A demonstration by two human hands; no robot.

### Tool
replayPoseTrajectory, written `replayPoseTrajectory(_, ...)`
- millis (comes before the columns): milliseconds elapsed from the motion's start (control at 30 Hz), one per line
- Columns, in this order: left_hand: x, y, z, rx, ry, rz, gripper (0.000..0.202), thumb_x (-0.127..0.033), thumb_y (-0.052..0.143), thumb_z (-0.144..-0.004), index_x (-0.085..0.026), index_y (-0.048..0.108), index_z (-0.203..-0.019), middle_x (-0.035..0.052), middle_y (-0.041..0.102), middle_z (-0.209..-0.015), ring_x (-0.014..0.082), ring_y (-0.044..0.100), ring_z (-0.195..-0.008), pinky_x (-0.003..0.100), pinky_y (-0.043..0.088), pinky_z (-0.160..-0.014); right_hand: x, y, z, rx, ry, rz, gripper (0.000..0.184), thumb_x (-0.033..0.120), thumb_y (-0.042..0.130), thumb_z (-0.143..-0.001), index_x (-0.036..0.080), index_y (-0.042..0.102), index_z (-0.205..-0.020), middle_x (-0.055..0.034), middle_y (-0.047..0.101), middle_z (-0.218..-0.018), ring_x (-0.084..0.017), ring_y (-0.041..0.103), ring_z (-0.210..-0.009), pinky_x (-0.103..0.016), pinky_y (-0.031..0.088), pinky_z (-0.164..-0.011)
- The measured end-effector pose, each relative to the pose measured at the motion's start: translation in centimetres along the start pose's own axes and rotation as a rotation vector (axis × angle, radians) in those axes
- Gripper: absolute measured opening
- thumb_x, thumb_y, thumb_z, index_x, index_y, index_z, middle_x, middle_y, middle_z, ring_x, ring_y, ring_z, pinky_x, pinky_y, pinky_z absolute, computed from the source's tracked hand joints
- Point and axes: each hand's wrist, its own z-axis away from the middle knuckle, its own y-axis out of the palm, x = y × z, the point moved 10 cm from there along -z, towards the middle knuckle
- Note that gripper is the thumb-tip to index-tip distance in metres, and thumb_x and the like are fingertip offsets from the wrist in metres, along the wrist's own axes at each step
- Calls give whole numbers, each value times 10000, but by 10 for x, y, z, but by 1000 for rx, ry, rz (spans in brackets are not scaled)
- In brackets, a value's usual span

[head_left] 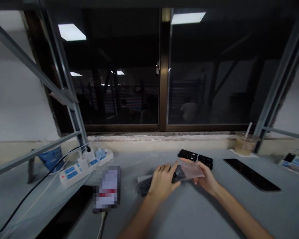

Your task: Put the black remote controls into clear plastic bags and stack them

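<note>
A dark remote control point(145, 184) lies slantwise in a clear plastic sleeve point(193, 170) just above the grey table. My left hand point(161, 181) is wrapped over its middle and hides part of it. On the right, my right hand point(206, 177) grips the loose, pinkish-looking end of the sleeve, thumb on the near side. Just behind my right hand, a second black remote control point(195, 157) rests on the table with its buttons up.
To the left are a white power strip point(86, 167) with plugs and cables, a phone point(107, 189) with a blurred screen and a black tablet-like slab point(67, 212). To the right lie a black phone-like slab point(251, 174) and a drink cup point(245, 144). Metal shelf posts flank the window.
</note>
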Motion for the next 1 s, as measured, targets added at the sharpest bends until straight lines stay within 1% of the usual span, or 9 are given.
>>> replayPoseTrajectory(67, 0, 4, 1, 53, -18, 41, 575, -396, 549, -761, -233, 366, -1282, 53, 601, -1027, 213, 571, -909, 341, 422, -835, -7, -1, 0, 34, 87, -51, 555, 506, 399, -754, 113, 626, -1073, -111, 668, -819, -132, 540, -514, -202, 413, -339)
replayPoseTrajectory(133, 0, 9, 2, 106, -26, 77, 555, -401, 554, -741, -236, 406, -1250, 48, 613, -1021, 219, 581, -886, 343, 435, -814, -14, 1, 1, 72, 148, 14, 613, 570, 361, -763, 108, 638, -1055, -129, 670, -841, -164, 572, -571, -215, 423, -334)
replayPoseTrajectory(233, -2, 14, 4, 143, -20, 141, 514, -386, 546, -729, -258, 434, -1214, 29, 621, -1013, 215, 590, -868, 339, 450, -794, -15, 7, 3, 129, 116, 259, 486, 502, 536, -721, 155, 648, -1042, -100, 672, -877, -162, 583, -652, -171, 406, -339)
replayPoseTrajectory(333, -3, 17, 6, 150, -15, 184, 489, -388, 532, -729, -267, 449, -1195, 25, 613, -1020, 213, 594, -865, 341, 457, -788, -18, 12, 4, 168, 81, 431, 452, 390, 670, -655, 184, 641, -1056, -65, 674, -831, -107, 547, -591, -127, 367, -344)
replayPoseTrajectory(467, -3, 19, 9, 160, -45, 214, 472, -444, 537, -718, -248, 498, -1146, 43, 595, -1058, 228, 585, -896, 361, 451, -812, -25, 10, 1, 185, 79, 491, 419, 436, 658, -664, 133, 684, -953, -57, 648, -696, -63, 468, -491, -118, 329, -330)
replayPoseTrajectory(600, -5, 23, 10, 175, -45, 243, 469, -463, 569, -704, -241, 528, -1115, 38, 604, -1052, 230, 571, -940, 377, 425, -862, -27, 6, -3, 181, 76, 543, 413, 495, 618, -683, 114, 705, -818, -45, 611, -627, -51, 426, -463, -123, 323, -331)
replayPoseTrajectory(733, -3, 26, 8, 166, -44, 231, 581, -603, 575, -657, -224, 546, -1096, 56, 605, -1059, 247, 549, -977, 426, 373, -926, -25, 10, -1, 221, 44, 626, 444, 528, 581, -694, 107, 689, -781, -26, 576, -594, -55, 424, -453, -130, 327, -330)
replayPoseTrajectory(867, -3, 26, 9, 106, -39, 225, 725, -692, 532, -624, -217, 502, -1171, 91, 550, -1161, 278, 456, -1121, 485, 274, -1005, -29, 3, -3, 180, 60, 745, 460, 534, 599, -658, 128, 677, -860, -7, 578, -578, -65, 436, -418, -156, 346, -336)
replayPoseTrajectory(1000, -2, 35, 15, 82, -86, 205, 878, -737, 417, -664, -176, 328, -1334, 147, 359, -1368, 328, 240, -1291, 543, 196, -1039, -25, -1, -9, 149, -50, 868, 401, 505, 626, -637, 126, 692, -751, -10, 583, -521, -86, 453, -428, -188, 339, -386)
